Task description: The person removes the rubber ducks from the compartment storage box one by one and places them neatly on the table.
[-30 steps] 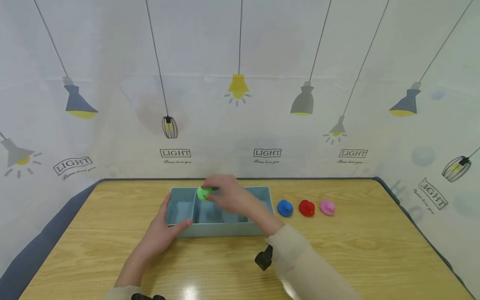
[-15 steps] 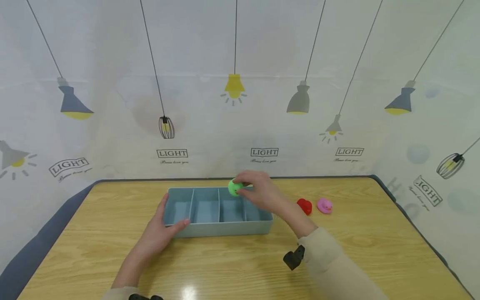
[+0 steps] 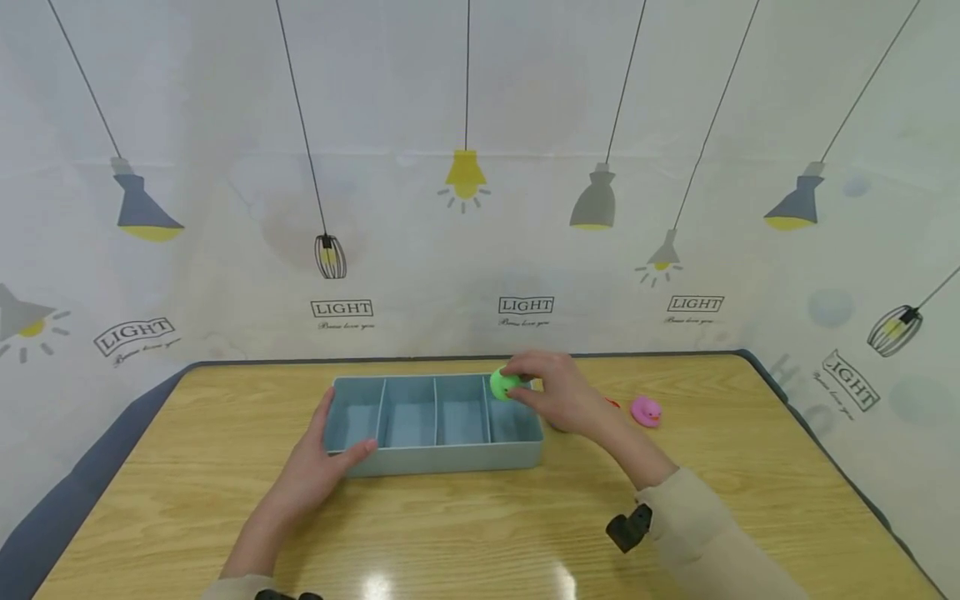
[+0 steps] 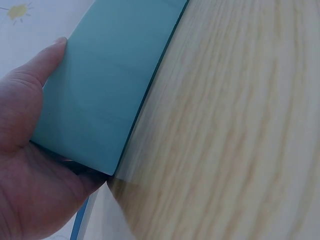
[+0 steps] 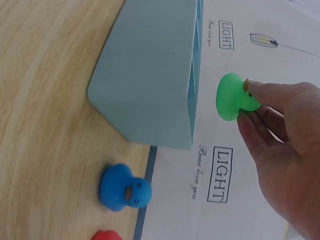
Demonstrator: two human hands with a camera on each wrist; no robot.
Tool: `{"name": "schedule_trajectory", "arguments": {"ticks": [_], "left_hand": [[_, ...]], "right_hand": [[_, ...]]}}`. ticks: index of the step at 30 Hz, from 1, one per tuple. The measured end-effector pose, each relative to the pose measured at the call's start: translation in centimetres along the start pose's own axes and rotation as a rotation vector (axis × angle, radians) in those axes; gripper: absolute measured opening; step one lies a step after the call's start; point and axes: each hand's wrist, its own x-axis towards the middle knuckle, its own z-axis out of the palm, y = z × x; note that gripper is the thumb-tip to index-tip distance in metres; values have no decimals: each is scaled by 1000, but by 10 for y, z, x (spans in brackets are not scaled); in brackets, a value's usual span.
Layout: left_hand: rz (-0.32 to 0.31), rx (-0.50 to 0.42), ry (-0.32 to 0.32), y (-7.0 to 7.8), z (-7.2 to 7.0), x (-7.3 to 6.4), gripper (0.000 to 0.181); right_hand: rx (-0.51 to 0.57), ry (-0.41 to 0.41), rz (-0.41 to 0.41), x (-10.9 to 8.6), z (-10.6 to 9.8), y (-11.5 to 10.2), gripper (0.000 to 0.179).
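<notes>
My right hand (image 3: 558, 393) pinches a green rubber duck (image 3: 501, 384) by its head between thumb and fingertips. It holds the duck over the rightmost compartment of a blue-grey divided box (image 3: 450, 461), above the rim in the right wrist view, where the green duck (image 5: 228, 97) shows its rounded body. My left hand (image 3: 315, 462) grips the box's left end, thumb along the front wall and fingers at the end wall. In the left wrist view the thumb lies against the box (image 4: 110, 80). All the compartments in view are bare inside.
Right of the box a blue duck (image 5: 122, 188), a red duck (image 5: 106, 235) and a pink duck (image 3: 647, 412) sit on the wooden table (image 3: 450, 533). My right hand mostly hides the blue and red ones in the head view. A patterned curtain (image 3: 405, 250) stands behind.
My right hand has carried the green duck rightward along the box, from over the second compartment to over the rightmost one. The left hand keeps its grip on the box.
</notes>
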Motion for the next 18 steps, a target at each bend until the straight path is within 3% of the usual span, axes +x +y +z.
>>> {"name": "schedule_trajectory", "arguments": {"ticks": [18], "left_hand": [[24, 11, -3, -1, 0, 0, 112]], "right_hand": [[-56, 28, 121, -30, -30, 19, 25]]}}
